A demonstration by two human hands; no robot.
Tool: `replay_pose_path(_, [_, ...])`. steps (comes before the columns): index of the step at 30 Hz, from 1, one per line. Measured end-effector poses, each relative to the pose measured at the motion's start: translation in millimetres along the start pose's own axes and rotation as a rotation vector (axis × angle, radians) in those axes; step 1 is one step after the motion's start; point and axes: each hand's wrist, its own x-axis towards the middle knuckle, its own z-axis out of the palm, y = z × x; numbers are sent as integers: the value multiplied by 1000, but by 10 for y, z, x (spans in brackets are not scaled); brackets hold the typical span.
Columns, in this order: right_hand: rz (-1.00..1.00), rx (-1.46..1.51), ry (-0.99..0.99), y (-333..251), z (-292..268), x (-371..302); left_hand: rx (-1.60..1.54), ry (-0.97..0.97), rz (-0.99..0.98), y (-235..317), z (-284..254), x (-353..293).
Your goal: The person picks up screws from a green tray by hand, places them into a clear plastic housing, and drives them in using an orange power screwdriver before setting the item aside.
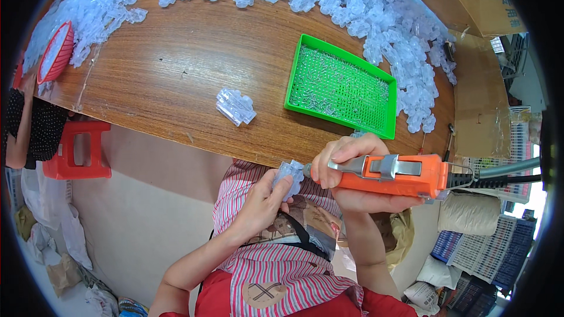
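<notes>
My left hand [262, 202] pinches a clear plastic part [288, 179] just off the table's front edge. In my right hand [352, 167] lies an orange electric screwdriver [405, 177] with a silver lever and a cable at its back end. Its tip points left and meets the plastic part, or comes very close to it; my fingers hide the exact contact. Beyond my hands stands a green tray [343, 120] holding many small metal screws. Left of the tray, a small group of clear plastic parts [235, 107] lies on the wooden table [176, 64].
Heaps of clear plastic parts [352, 9] line the table's far side and right. A red basket [57, 53] sits at the left edge, near another person's arm [22, 123]. Below it is a red stool [77, 149]. A cardboard wall [484, 100] borders the right side.
</notes>
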Motion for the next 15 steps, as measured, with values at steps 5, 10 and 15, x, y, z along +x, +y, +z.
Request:
replay_pose_path(5, [9,9,11,25,-13,-12,-2,24,21,-7,47,-14])
replay_pose_path(10, [-9,-17,-47,49,-34,-6,42,28,39,-24,54,-20])
replay_pose_path(15, [145,-201,-66,41,-35,-66,96,95,118,-48,83,-26])
